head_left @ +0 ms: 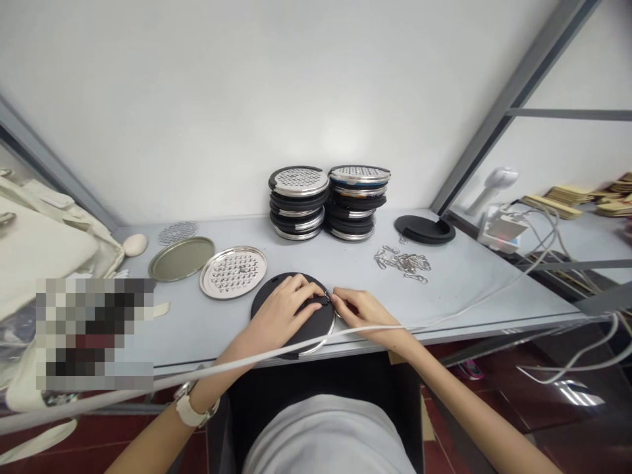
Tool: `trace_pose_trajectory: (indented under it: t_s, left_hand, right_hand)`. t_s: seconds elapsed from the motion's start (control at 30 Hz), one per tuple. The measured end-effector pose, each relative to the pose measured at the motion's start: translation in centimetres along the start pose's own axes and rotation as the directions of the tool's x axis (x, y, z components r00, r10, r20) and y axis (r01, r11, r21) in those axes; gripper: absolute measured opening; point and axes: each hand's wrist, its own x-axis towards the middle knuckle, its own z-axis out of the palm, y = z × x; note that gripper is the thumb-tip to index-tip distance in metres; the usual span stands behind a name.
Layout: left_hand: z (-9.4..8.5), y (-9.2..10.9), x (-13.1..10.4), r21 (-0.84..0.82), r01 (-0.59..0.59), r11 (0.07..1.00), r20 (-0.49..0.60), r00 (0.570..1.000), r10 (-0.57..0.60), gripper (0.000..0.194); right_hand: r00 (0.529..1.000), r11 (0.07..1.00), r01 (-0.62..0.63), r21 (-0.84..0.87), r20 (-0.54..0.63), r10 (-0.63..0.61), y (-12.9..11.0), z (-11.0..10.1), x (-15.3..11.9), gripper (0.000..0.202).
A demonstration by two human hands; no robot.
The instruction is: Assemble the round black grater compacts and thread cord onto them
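A black round grater holder (pixel 316 324) with a silver rim showing at its lower right lies at the table's front edge. Across its top rests my left hand (pixel 284 306), pressing and steadying it, thumb and forefinger bent towards its right edge. There my right hand (pixel 355 308) pinches a small metal snap hook (pixel 327 295), partly hidden by the fingers. Left of the holder lies a round metal grater plate (pixel 234 272), overlapping a plain olive-grey round plate (pixel 182 259). To the right is a loose pile of similar snap hooks (pixel 405 262).
Two stacks of round graters (pixel 299 204) (pixel 358 203) stand against the wall. An empty black holder (pixel 425 229) lies at the right back. A white cable (pixel 375 328) crosses before my arms. A pale bag (pixel 44 243) bulges at left; a perforated disc (pixel 178 233) lies behind the plates.
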Motion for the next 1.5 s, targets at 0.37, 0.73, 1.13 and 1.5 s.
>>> trace_pose_trajectory:
  t_s: [0.37, 0.73, 1.13, 1.5]
  left_hand:
    - [0.7, 0.5, 0.7, 0.203, 0.006, 0.979, 0.019, 1.000, -0.010, 0.029]
    - [0.6, 0.8, 0.6, 0.231, 0.007, 0.973, 0.014, 1.000, -0.010, 0.029]
    - [0.6, 1.1, 0.6, 0.254, 0.017, 0.967, 0.023, 0.999, -0.024, 0.029]
    - [0.6, 1.1, 0.6, 0.255, 0.018, 0.967, 0.024, 0.999, -0.025, 0.030]
  right_hand:
    - [1.000, 0.999, 0.001, 0.054, 0.018, -0.002, 0.0, -0.1, 0.0, 0.033]
    - [0.998, 0.983, -0.030, 0.180, 0.057, 0.020, 0.4, 0.0, 0.2, 0.033]
    - [0.997, 0.966, -0.033, 0.255, 0.079, 0.013, 0.6, -0.3, 0.2, 0.035]
    - [0.995, 0.963, -0.040, 0.266, 0.095, 0.015, 0.6, -0.4, 0.2, 0.036]
